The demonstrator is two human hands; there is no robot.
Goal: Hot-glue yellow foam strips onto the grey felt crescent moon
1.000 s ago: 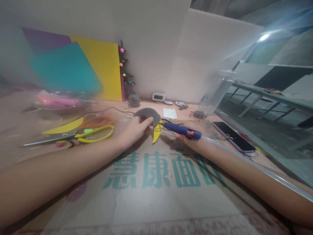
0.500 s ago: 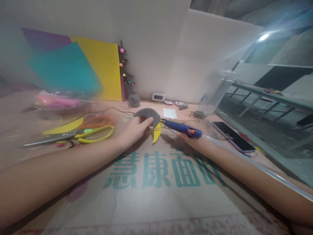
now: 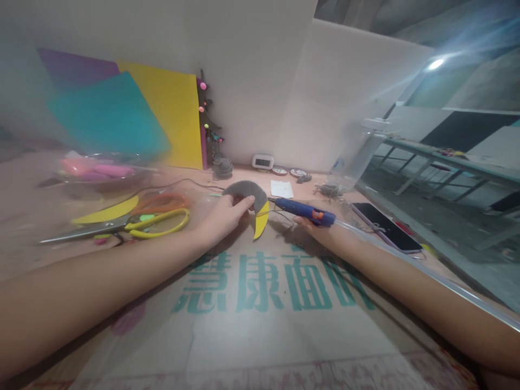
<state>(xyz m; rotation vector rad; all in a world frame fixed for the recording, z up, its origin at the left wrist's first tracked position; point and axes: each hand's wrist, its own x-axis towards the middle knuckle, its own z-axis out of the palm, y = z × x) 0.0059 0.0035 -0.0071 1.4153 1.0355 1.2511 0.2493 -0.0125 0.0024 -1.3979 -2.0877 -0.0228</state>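
My left hand (image 3: pixel 231 214) pinches a curved, crescent-shaped piece (image 3: pixel 247 189), grey along the top with a yellow pointed tip (image 3: pixel 262 222) hanging down at its right end. My right hand (image 3: pixel 311 225) is wrapped round a blue hot glue gun (image 3: pixel 304 210) with an orange part, its nozzle pointing left. That nozzle is close to the right edge of the crescent; whether it touches I cannot tell. A long clear glue stick (image 3: pixel 422 271) runs back from the gun over my right forearm. Thin dark wire shows between the two hands.
Yellow-handled scissors (image 3: pixel 158 225) and a yellow crescent piece (image 3: pixel 109 210) lie left, before a clear bowl (image 3: pixel 105 170) of pink items. Coloured sheets (image 3: pixel 170 114) lean on the wall. A small clock (image 3: pixel 262 161), white paper (image 3: pixel 281 189) and a phone (image 3: pixel 385 227) are also on the table.
The glue gun's nozzle has drawn slightly away from the crescent's yellow part, a small shift. My left hand keeps the crescent in nearly the same place.
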